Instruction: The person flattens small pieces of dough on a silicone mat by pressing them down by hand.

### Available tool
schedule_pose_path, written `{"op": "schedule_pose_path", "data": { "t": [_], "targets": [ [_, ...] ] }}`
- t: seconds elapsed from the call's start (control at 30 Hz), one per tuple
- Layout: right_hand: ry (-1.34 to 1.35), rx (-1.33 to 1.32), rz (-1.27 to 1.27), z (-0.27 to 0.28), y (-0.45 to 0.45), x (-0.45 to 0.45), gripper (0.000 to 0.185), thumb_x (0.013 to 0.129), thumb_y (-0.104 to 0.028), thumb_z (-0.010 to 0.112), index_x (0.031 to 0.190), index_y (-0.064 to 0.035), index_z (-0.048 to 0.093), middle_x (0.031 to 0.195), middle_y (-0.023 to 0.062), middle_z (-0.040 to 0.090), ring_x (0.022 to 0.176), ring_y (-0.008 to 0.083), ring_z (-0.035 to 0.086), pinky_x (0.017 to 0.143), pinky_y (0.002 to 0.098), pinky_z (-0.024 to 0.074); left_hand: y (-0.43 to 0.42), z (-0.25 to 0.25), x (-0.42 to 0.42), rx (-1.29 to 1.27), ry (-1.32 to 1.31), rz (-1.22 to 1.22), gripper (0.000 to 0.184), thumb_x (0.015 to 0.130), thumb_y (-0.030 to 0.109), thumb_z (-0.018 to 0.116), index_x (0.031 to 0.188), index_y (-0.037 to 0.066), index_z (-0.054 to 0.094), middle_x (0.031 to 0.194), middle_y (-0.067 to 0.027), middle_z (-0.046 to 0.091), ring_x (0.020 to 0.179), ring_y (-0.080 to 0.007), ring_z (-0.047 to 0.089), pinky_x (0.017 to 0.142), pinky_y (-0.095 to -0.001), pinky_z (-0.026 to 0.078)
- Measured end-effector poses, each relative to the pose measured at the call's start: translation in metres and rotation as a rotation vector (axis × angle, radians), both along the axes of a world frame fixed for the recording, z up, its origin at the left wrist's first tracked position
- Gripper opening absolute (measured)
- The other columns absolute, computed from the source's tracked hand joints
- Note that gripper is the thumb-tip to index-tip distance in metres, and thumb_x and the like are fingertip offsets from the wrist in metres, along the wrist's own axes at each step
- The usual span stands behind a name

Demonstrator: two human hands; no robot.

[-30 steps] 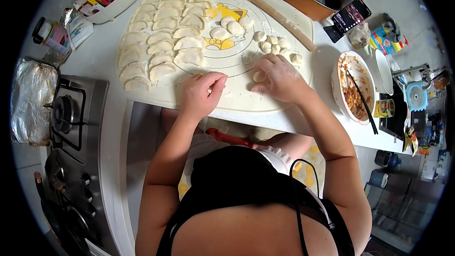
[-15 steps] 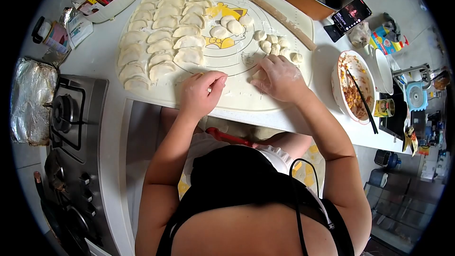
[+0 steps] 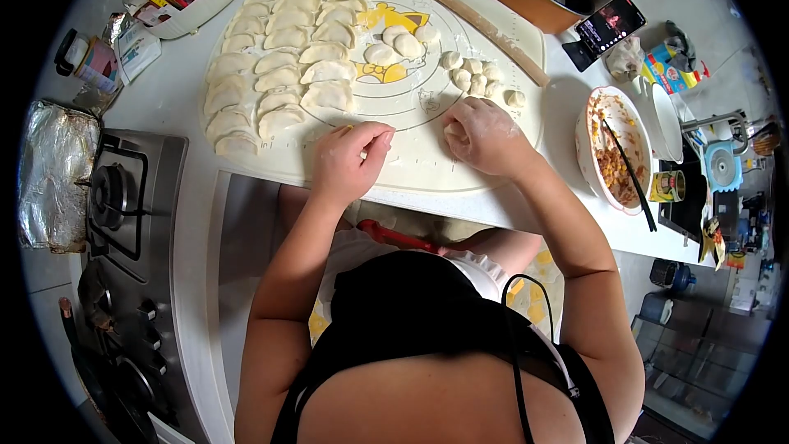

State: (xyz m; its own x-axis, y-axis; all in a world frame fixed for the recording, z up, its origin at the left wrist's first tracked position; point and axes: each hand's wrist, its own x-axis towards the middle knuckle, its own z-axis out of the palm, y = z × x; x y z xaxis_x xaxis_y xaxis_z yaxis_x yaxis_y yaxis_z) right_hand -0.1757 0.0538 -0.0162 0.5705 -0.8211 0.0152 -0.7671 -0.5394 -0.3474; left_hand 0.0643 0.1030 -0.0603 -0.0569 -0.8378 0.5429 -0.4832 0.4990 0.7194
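Observation:
My left hand (image 3: 352, 158) is closed in a loose fist at the mat's near edge; its palm is hidden. Across from it, my floury right hand (image 3: 486, 138) curls down over a small pale dough piece (image 3: 453, 129), mostly covered by the fingers. Several small dough lumps (image 3: 477, 78) lie just beyond the right hand. Flattened dough rounds (image 3: 407, 45) rest on the mat's printed cartoon. Folded dumplings (image 3: 279, 78) stand in rows on the left of the pale pastry mat (image 3: 403, 156).
A wooden rolling pin (image 3: 491, 37) lies at the mat's far right. Right of the mat are a bowl of filling (image 3: 612, 152) with black chopsticks (image 3: 629, 166) and a propped phone (image 3: 610, 29). An orange pot (image 3: 526, 0) stands behind; a gas stove (image 3: 136, 222) is left.
My right hand has drawn its fingers in more tightly and shifted slightly right over the dough piece. My left hand stays in place.

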Motion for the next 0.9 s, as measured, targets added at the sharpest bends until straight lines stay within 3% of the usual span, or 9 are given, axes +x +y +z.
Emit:
{"op": "schedule_pose_path", "data": {
  "t": [0.07, 0.2, 0.3, 0.4, 0.47, 0.63, 0.9],
  "targets": [
    [-0.069, -0.036, 0.005, 0.010, 0.004, 0.001, 0.028, 0.081, -0.021, 0.069, 0.104, -0.0070, 0.061, 0.095, 0.0132, 0.063, 0.094, 0.0332, 0.061, 0.083, 0.0422, 0.0498, 0.000, 0.000, 0.000, 0.004, 0.008, -0.005, 0.007, 0.088, 0.015, 0.067, 0.087, 0.008, 0.070, 0.069, -0.0036, 0.069, 0.058, -0.0209, 0.064, 0.059, -0.0330, 0.050],
    [-0.077, -0.073, 0.017, 0.006, 0.003, -0.003, 0.029, 0.081, -0.022, 0.070, 0.104, -0.0072, 0.061, 0.096, 0.0126, 0.063, 0.094, 0.0330, 0.061, 0.083, 0.0420, 0.0500, 0.000, 0.000, 0.000, 0.010, 0.013, -0.007, 0.007, 0.088, 0.015, 0.067, 0.086, 0.008, 0.070, 0.069, -0.0038, 0.068, 0.058, -0.0210, 0.064, 0.059, -0.0331, 0.050],
    [-0.101, 0.010, 0.040, 0.009, 0.002, -0.003, 0.035, 0.082, -0.029, 0.072, 0.108, -0.0079, 0.061, 0.102, 0.0126, 0.063, 0.099, 0.0329, 0.060, 0.087, 0.0413, 0.0492, 0.000, 0.003, 0.001, 0.014, 0.009, -0.011, 0.007, 0.088, 0.014, 0.067, 0.087, 0.008, 0.070, 0.069, -0.0039, 0.068, 0.058, -0.0213, 0.064, 0.058, -0.0328, 0.050],
    [-0.113, -0.142, 0.072, 0.013, 0.002, 0.005, 0.045, 0.083, -0.037, 0.073, 0.115, -0.0081, 0.061, 0.116, 0.0138, 0.060, 0.110, 0.0344, 0.057, 0.094, 0.0421, 0.0468, 0.002, 0.006, 0.002, 0.061, -0.043, -0.041, 0.010, 0.091, 0.009, 0.064, 0.092, 0.002, 0.070, 0.074, -0.0081, 0.071, 0.066, -0.0177, 0.069, 0.058, -0.0276, 0.054],
    [-0.151, -0.332, 0.256, 0.005, -0.004, 0.014, 0.054, 0.082, -0.044, 0.073, 0.120, -0.0072, 0.059, 0.127, 0.0153, 0.056, 0.122, 0.0364, 0.051, 0.101, 0.0445, 0.0431, 0.001, 0.003, -0.001, 0.018, 0.011, -0.016, 0.007, 0.088, 0.013, 0.067, 0.087, 0.007, 0.070, 0.070, -0.0052, 0.069, 0.059, -0.0229, 0.064, 0.058, -0.0333, 0.051],
    [-0.101, -0.331, 0.371, -0.014, -0.014, 0.030, 0.074, 0.088, -0.056, 0.060, 0.142, -0.0071, 0.045, 0.144, 0.0181, 0.045, 0.135, 0.0419, 0.039, 0.112, 0.0519, 0.0315, 0.001, 0.004, 0.001, 0.016, 0.009, -0.013, 0.006, 0.087, 0.012, 0.067, 0.087, 0.007, 0.070, 0.072, -0.0054, 0.069, 0.061, -0.0237, 0.064, 0.059, -0.0341, 0.051],
    [0.048, -0.300, 0.316, -0.027, -0.012, 0.029, 0.082, 0.087, -0.066, 0.051, 0.148, -0.0132, 0.038, 0.151, 0.0145, 0.038, 0.141, 0.0387, 0.031, 0.113, 0.0558, 0.0282, 0.000, 0.004, -0.001, 0.013, -0.023, -0.043, 0.004, 0.086, 0.011, 0.068, 0.087, 0.008, 0.070, 0.073, -0.0053, 0.069, 0.061, -0.0246, 0.064, 0.060, -0.0353, 0.050]
  ]
}}
